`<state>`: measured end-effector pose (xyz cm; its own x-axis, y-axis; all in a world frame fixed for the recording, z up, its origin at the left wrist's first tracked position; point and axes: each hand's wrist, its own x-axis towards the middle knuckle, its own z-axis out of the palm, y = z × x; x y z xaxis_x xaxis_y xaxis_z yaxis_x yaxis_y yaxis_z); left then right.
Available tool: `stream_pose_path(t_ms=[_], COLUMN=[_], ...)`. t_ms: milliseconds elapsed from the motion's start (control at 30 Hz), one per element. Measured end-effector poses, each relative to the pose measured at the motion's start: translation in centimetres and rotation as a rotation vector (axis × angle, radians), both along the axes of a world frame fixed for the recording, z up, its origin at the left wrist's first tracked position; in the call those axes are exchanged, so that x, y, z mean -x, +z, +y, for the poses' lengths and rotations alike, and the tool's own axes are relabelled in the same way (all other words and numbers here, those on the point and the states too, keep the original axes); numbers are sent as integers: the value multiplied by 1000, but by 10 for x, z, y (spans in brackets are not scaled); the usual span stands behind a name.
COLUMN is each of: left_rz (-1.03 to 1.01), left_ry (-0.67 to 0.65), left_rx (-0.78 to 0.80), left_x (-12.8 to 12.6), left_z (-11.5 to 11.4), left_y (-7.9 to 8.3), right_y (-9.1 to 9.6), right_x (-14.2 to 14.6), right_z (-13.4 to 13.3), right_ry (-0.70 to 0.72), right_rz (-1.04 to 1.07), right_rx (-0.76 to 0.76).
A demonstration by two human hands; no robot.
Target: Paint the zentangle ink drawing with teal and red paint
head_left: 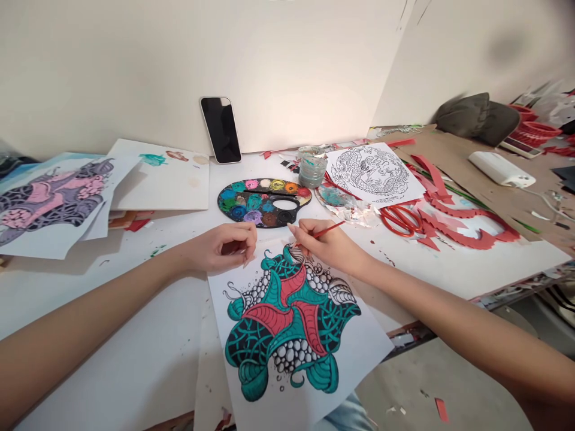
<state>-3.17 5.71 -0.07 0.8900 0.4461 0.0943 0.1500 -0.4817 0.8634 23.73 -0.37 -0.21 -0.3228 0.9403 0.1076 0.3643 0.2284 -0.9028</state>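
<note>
A thin red-handled paintbrush (330, 230) is pinched in my right hand (321, 239), its tip hidden by the fingers near the top of the drawing. Beneath both hands lies a white sheet with a patterned drawing (291, 317), painted partly teal and red; some shapes, such as the round bubbles, are uncoloured. My left hand (229, 246) rests at the sheet's upper left edge, fingers curled; whether anything is inside them cannot be seen. Just beyond the hands sits a black oval palette (265, 202) with several paint colours. A jar of cloudy water (312, 167) stands behind it.
A phone (221, 130) leans on the wall. Pink and purple painted sheets (54, 200) and a paint-dabbed white board (166, 179) lie left. Rightward are a dragon line drawing (372, 172), orange-handled scissors (401, 220), red paper cutouts (476, 221), a white device (501, 169) and a cap (477, 118).
</note>
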Motion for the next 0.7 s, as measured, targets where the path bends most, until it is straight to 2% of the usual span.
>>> stream_pose_path(t_ms=[367, 500, 700], left_rz=[5, 5, 3], left_ry=[14, -5, -10], left_rx=[-4, -18, -4], left_x=[-2, -1, 0], left_z=[-1, 0, 0], left_y=[2, 1, 0], right_y=[3, 1, -3], right_x=[-1, -1, 1], right_z=[-3, -1, -1], right_ry=[40, 14, 57], right_rz=[-47, 18, 37], right_rx=[3, 15, -100])
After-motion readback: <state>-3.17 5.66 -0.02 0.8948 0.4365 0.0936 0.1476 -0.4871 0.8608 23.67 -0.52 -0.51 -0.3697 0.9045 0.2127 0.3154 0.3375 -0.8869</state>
